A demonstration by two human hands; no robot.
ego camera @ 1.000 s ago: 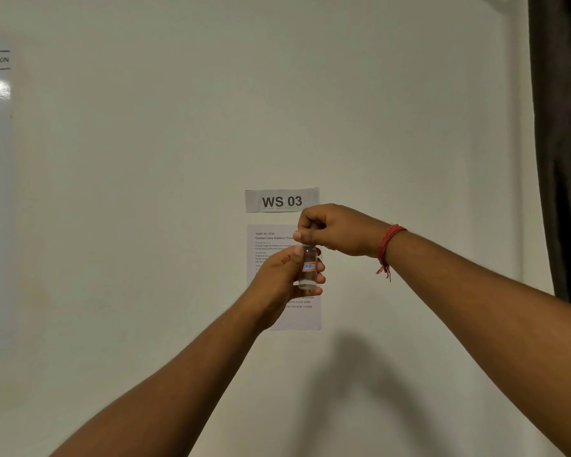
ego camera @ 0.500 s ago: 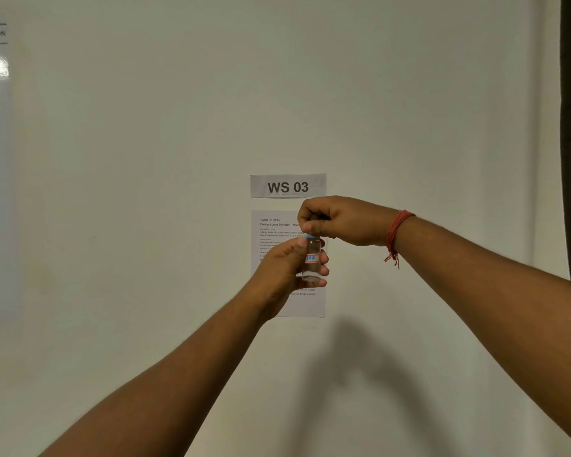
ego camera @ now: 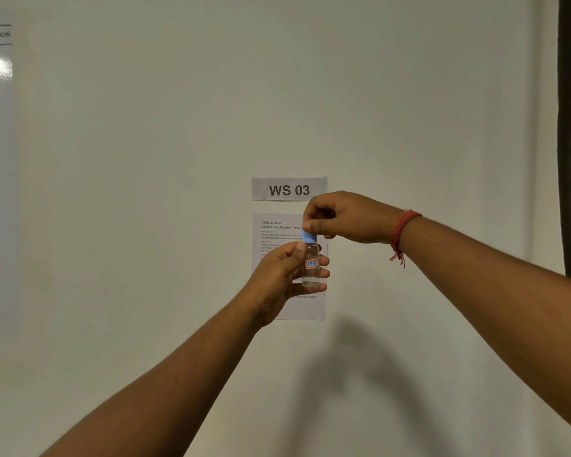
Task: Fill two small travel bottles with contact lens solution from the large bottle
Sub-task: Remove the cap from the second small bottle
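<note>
Here, at mid-frame, the left hand grips a small travel bottle upright while the right hand pinches its blue cap. If the cap comes loose with a jerk, the liquid inside could slop out.

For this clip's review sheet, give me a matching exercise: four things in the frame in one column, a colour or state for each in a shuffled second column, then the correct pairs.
Things:
1. small bottle
2. cap
3. wrist thread
4. WS 03 sign

Descriptions:
A. red, tied round the right wrist
B. taped on the wall, black letters
C. clear, held upright by the left hand
D. light blue, pinched by the right hand

Pairs: 1-C, 2-D, 3-A, 4-B
</note>
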